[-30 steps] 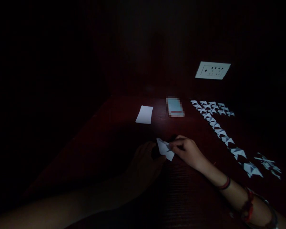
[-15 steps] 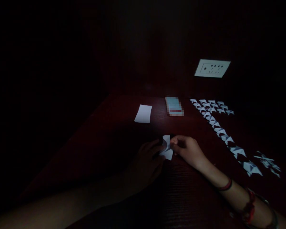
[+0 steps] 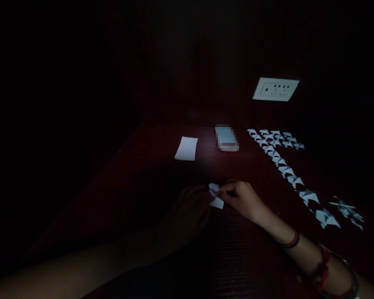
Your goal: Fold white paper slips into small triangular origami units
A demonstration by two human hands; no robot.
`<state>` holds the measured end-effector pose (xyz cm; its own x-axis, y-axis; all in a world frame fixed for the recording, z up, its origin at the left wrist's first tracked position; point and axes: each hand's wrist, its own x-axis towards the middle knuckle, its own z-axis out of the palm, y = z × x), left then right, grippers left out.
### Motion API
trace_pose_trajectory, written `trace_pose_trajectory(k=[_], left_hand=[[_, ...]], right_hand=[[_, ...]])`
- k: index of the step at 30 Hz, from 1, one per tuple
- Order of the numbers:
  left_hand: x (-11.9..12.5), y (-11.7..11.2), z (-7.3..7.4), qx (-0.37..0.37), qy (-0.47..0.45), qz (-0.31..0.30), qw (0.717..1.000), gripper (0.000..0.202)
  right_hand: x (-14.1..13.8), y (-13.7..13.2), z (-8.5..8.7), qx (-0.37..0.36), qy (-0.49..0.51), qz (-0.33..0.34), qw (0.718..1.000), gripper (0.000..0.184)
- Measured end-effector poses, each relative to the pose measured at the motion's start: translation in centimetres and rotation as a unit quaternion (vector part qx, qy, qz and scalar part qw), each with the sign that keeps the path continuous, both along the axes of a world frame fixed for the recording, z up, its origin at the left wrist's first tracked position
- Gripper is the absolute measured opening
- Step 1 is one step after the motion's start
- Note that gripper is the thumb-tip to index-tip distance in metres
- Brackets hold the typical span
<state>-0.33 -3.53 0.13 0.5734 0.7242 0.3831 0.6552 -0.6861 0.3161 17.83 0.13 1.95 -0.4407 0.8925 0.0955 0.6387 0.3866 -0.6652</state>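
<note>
A small white slip of paper (image 3: pixel 217 203) lies between my hands on the dark red table, its far end curled back toward me. My left hand (image 3: pixel 188 209), in deep shadow, holds the slip's left side with its fingertips. From the right, my right hand (image 3: pixel 242 200) pinches the slip, thumb and forefinger at its bent part. The fingertips partly cover the fold, so the crease is hard to make out.
Beyond my hands lie a stack of white paper (image 3: pixel 187 148) and a phone (image 3: pixel 227 138) with a blurred screen. Folded paper pieces (image 3: pixel 286 170) run in rows at the right, beside a pile of thin paper strips (image 3: pixel 347 209). A wall socket (image 3: pixel 276 89) is behind.
The upright curl of the slip has been bent lower toward me. My right hand has shifted slightly left, its fingers now over the fold. My left hand stays on the slip.
</note>
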Motion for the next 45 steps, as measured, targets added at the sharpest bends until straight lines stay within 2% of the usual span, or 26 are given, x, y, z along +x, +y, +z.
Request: trace_pose_trajectory(k=[5,10,17,25,31,34,37,41,45], left_hand=[[0.11,0.18,0.48,-0.021,-0.031,0.028,0.999,0.044],[0.01,0.51,0.24,-0.007,-0.005,0.024,1.000,0.040],[0.08,0.50,0.59,0.015,0.005,0.018,1.000,0.033],[-0.10,0.46,-0.15,0.016,0.043,-0.008,0.999,0.044],[-0.07,0.54,-0.04,0.025,0.040,0.000,0.999,0.027],[-0.03,0.54,0.13,0.015,0.037,0.007,0.999,0.029],[-0.08,0.52,0.10,0.023,0.053,-0.015,0.998,0.036],[-0.07,0.55,-0.03,0.041,0.066,-0.010,0.997,0.026],[0.03,0.55,0.04,0.052,0.057,-0.005,0.997,0.023]], right_hand=[[-0.03,-0.01,-0.16,-0.023,0.027,-0.011,0.999,0.018],[0.11,0.02,-0.30,-0.022,0.036,0.005,0.999,0.036],[0.33,-0.06,0.14,-0.024,0.047,0.019,0.998,0.027],[0.39,0.01,-0.13,-0.048,0.070,0.014,0.996,0.024],[0.46,0.05,-0.12,-0.042,0.060,0.015,0.997,0.020],[0.48,0.11,-0.21,-0.036,0.054,0.009,0.998,0.016],[0.38,0.11,-0.25,-0.043,0.063,0.013,0.997,0.011],[0.23,0.05,-0.14,-0.036,0.070,0.006,0.997,0.008],[0.27,0.00,-0.14,-0.021,0.061,0.006,0.998,0.013]])
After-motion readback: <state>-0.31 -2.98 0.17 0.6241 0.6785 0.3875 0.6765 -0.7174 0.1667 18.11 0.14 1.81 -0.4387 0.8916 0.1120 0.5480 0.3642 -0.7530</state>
